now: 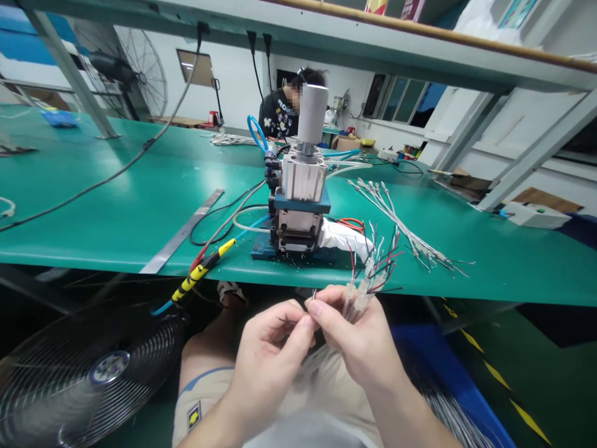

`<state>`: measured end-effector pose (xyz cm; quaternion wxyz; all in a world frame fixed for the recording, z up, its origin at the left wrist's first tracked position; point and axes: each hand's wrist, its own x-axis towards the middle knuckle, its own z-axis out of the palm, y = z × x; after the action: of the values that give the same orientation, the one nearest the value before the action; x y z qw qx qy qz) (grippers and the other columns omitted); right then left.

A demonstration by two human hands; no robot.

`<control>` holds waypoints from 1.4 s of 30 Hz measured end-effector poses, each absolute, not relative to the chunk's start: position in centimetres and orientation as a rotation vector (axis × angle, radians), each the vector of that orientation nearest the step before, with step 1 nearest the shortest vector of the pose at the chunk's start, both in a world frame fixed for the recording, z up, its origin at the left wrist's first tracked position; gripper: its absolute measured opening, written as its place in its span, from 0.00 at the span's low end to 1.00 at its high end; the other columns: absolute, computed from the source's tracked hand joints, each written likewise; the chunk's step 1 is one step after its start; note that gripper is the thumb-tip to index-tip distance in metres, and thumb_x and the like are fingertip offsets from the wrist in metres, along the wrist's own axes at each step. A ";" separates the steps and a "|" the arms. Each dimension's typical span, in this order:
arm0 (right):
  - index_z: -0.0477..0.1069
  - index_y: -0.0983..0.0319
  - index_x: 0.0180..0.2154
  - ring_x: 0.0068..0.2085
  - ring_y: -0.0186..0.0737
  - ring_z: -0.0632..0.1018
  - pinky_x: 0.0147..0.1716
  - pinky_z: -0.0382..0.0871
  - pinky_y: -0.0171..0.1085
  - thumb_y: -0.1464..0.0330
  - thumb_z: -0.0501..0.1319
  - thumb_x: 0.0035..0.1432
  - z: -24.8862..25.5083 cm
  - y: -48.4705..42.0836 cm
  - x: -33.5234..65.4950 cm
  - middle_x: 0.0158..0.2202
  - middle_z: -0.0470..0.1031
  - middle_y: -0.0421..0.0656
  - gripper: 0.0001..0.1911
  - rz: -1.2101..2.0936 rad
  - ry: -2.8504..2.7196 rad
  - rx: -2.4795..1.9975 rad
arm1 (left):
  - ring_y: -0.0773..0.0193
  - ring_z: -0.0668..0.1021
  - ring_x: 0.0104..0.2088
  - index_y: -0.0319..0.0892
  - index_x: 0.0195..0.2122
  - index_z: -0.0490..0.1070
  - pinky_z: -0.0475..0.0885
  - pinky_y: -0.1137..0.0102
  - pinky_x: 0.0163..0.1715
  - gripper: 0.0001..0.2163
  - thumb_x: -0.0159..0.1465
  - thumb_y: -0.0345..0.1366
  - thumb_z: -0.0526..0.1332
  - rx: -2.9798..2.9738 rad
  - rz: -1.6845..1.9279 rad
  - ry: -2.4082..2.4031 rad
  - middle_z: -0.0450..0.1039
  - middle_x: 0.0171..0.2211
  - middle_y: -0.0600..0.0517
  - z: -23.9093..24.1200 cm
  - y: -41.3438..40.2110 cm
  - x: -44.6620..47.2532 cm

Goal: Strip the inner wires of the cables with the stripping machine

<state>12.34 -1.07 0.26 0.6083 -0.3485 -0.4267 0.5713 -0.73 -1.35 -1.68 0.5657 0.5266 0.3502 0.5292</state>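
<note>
My left hand (270, 345) and my right hand (354, 336) meet in front of the green bench's near edge, above my lap. The right hand is closed round a bundle of thin red, black and white wires (373, 277) with clear sleeves, which fans upward from its fingers. The left hand pinches a thin wire end (311, 297) between thumb and forefinger, touching the right hand's fingertips. Just beyond, on the bench, stands a small pneumatic press (301, 199) with a grey cylinder on top.
Finished white wires with terminals (401, 224) lie spread to the press's right on the green bench (116, 205). A steel ruler (184, 233) lies at left, cables and a yellow-black hose (200, 270) beside it. A floor fan (88, 373) sits lower left. Another person (284, 106) works behind.
</note>
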 end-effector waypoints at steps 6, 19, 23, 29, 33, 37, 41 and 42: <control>0.75 0.62 0.27 0.15 0.27 0.65 0.15 0.59 0.29 0.65 0.71 0.57 0.7 -1.2 12.6 0.18 0.70 0.36 0.10 1.336 -1.006 -0.754 | 0.69 0.69 0.25 0.41 0.27 0.75 0.67 0.76 0.25 0.12 0.64 0.42 0.66 1.177 1.222 0.837 0.70 0.24 0.53 -1.8 -1.4 -0.7; 0.75 0.65 0.30 0.14 0.22 0.52 0.13 0.39 0.29 0.64 0.64 0.53 -2.4 -0.6 13.7 0.20 0.65 0.35 0.09 1.457 -0.941 -0.805 | 0.76 0.53 0.18 0.40 0.35 0.80 0.48 0.78 0.18 0.20 0.61 0.54 0.67 0.868 1.216 0.898 0.57 0.21 0.58 -4.4 -0.4 -1.0; 0.67 0.62 0.25 0.17 0.25 0.53 0.16 0.41 0.30 0.68 0.60 0.49 -3.3 -1.2 13.3 0.19 0.61 0.33 0.05 1.600 -1.046 -0.831 | 0.73 0.67 0.23 0.46 0.40 0.83 0.60 0.78 0.21 0.11 0.59 0.43 0.72 1.070 1.245 0.873 0.66 0.30 0.53 -3.2 -0.2 -0.8; 0.62 0.61 0.25 0.23 0.30 0.50 0.21 0.44 0.32 0.68 0.60 0.55 -4.6 -1.7 12.8 0.21 0.52 0.32 0.09 1.508 -1.201 -0.811 | 0.68 0.74 0.31 0.45 0.30 0.84 0.71 0.76 0.30 0.04 0.53 0.34 0.74 1.259 1.299 0.976 0.71 0.35 0.51 -2.4 -0.3 0.0; 0.69 0.62 0.27 0.21 0.29 0.51 0.21 0.43 0.32 0.65 0.63 0.56 -5.9 -1.8 12.9 0.20 0.54 0.33 0.09 1.557 -1.093 -0.793 | 0.70 0.72 0.27 0.40 0.25 0.80 0.69 0.78 0.27 0.05 0.52 0.33 0.74 1.173 1.216 0.957 0.72 0.32 0.52 -2.2 -0.1 -0.3; 0.74 0.64 0.26 0.18 0.28 0.57 0.17 0.43 0.31 0.54 0.63 0.59 -6.7 -1.8 12.6 0.22 0.68 0.41 0.20 1.472 -0.955 -0.784 | 0.70 0.72 0.24 0.38 0.28 0.78 0.68 0.77 0.23 0.08 0.53 0.35 0.74 0.989 1.130 0.896 0.75 0.28 0.51 -1.9 -0.1 -0.6; 0.78 0.64 0.31 0.22 0.36 0.73 0.21 0.66 0.33 0.53 0.63 0.61 -6.6 -1.4 12.5 0.25 0.76 0.45 0.20 1.272 -0.835 -0.836 | 0.68 0.75 0.23 0.39 0.29 0.78 0.70 0.77 0.23 0.09 0.54 0.38 0.74 0.907 1.199 0.858 0.78 0.26 0.49 -2.0 -0.3 -0.6; 0.78 0.64 0.32 0.25 0.39 0.77 0.27 0.72 0.36 0.54 0.64 0.61 -6.5 -1.3 12.6 0.27 0.78 0.45 0.19 1.232 -0.810 -0.861 | 0.68 0.75 0.24 0.40 0.30 0.79 0.71 0.77 0.24 0.09 0.55 0.39 0.74 0.889 1.235 0.848 0.79 0.26 0.50 -2.1 -0.3 -0.6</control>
<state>12.60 -1.26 -6.46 0.6572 -0.3799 -0.3576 0.5439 -0.63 -0.30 -2.12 0.6441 0.3903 0.3724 0.5424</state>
